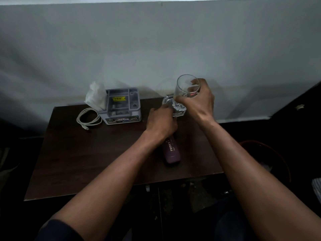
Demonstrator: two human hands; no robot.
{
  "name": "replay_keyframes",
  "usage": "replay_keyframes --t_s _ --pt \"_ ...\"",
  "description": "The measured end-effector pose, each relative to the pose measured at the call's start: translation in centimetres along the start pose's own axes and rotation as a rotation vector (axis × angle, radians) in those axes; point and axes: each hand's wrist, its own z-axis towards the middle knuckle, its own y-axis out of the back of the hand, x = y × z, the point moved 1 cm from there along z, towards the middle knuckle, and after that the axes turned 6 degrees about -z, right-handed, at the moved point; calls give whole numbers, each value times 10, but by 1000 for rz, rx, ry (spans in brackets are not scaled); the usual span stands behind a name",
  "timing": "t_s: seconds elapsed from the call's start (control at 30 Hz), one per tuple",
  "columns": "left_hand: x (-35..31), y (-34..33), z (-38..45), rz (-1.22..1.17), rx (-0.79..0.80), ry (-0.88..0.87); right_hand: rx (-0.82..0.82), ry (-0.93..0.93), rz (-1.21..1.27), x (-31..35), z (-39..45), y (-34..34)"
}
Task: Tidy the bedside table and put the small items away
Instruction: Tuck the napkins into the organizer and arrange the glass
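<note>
My right hand (199, 100) grips a clear drinking glass (185, 85) and holds it tilted just above the back of the dark wooden bedside table (83, 153). Under it sits a clear glass ashtray-like dish (169, 101), and my left hand (160, 121) holds the dish's near edge with curled fingers. A purple bottle marked PRINCE (172, 151) lies on its side on the table, partly hidden by my left wrist. A grey organiser box (121, 106) with a white tissue (96, 97) tucked in its left side stands at the back left. A coiled white cable (89, 118) lies beside it.
A pale grey wall rises right behind the table. A dark red round bin (271, 153) stands on the floor to the right of the table. Dark floor and a cabinet front lie below the table's near edge.
</note>
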Motion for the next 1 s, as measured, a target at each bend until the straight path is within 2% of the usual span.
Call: replay_keyframes --t_s 0.23,0.43,0.6,0.83,0.93,1.0 --pt "2 9 -4 -35 -16 72 31 0 -30 4 -3 -8" --pt "9 26 -8 -120 -150 122 52 -36 -67 7 -8 -11" --pt "12 32 -13 -175 -99 157 96 -64 -94 11 -14 -15" --pt "14 43 -23 -147 -142 182 139 -186 -92 16 -22 -7" --pt "17 46 -34 -158 -136 165 91 -230 -209 13 -31 8" --pt "19 51 -39 -196 -125 151 229 -235 -367 11 -41 13"
